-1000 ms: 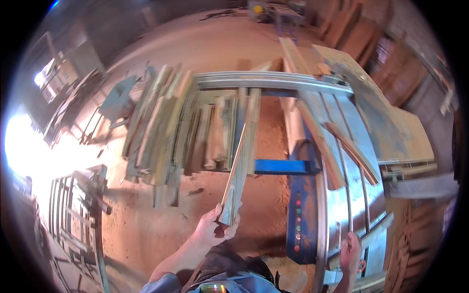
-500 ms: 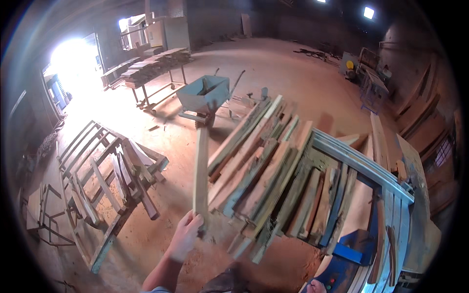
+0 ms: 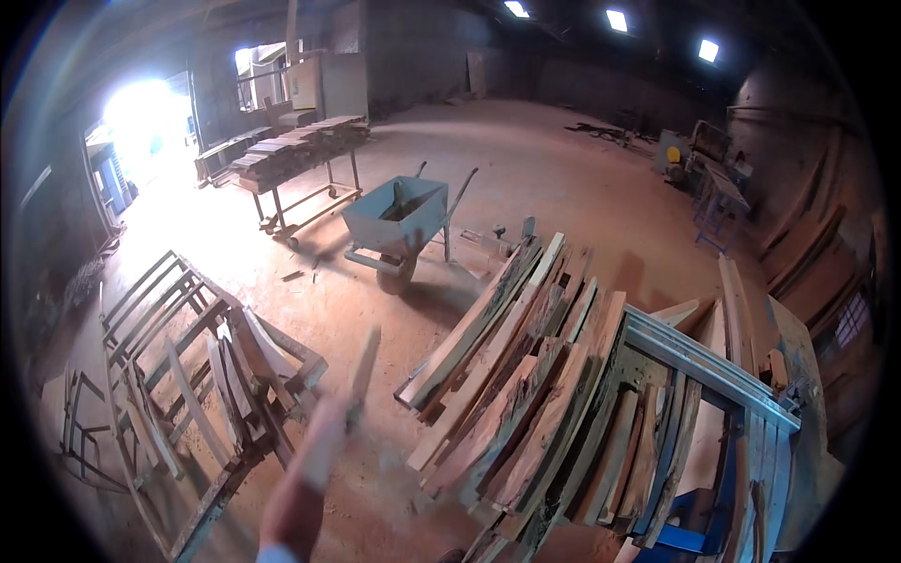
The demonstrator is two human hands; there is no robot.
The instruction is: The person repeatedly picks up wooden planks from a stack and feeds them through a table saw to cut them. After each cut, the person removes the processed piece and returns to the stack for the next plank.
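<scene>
My left hand (image 3: pixel 324 433), smeared by motion, is closed round a wooden board (image 3: pixel 363 371), which points up and away from me over the floor. To the right of the board lies a pile of rough wooden strips (image 3: pixel 511 403), some with bark edges. On the left stands a low frame rack (image 3: pixel 192 310) with several offcuts (image 3: pixel 239 380) leaning in it. My left forearm passes close to this rack's near right end. My right hand is out of view.
A grey-blue wheelbarrow (image 3: pixel 394 216) stands ahead. Behind it is a wheeled trolley (image 3: pixel 302 223) stacked with boards. A blue machine frame with pale metal rails (image 3: pixel 713 357) borders the strip pile on the right. More boards (image 3: pixel 807 253) lean against the right wall.
My left hand has swung slightly left with the board, which now looks shorter and more tilted. My right hand has left the view. The view itself has shifted.
</scene>
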